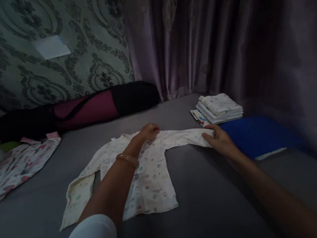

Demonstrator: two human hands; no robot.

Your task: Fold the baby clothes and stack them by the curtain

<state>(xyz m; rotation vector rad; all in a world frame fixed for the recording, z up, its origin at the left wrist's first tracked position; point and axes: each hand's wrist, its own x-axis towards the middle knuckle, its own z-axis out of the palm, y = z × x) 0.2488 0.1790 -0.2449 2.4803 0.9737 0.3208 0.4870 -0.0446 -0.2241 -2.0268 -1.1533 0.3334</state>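
A small white long-sleeved shirt [155,175] with a faint coloured print lies spread on the grey bed sheet [199,192]. My left hand [149,131] is closed at the shirt's shoulder, near the neckline, with a bracelet on that wrist. The cuff of the sleeve on the right is pinched between the thumb and fingers of my right hand [217,138], and that sleeve is stretched out sideways. The other sleeve bends down to the left, partly behind my left forearm.
Folded white cloths [220,107] are stacked at the back right, beside a blue cloth [259,133]. A black and maroon long bag [91,108] lies along the wall. Patterned clothing [19,167] is at the left. A purple curtain [169,33] hangs behind.
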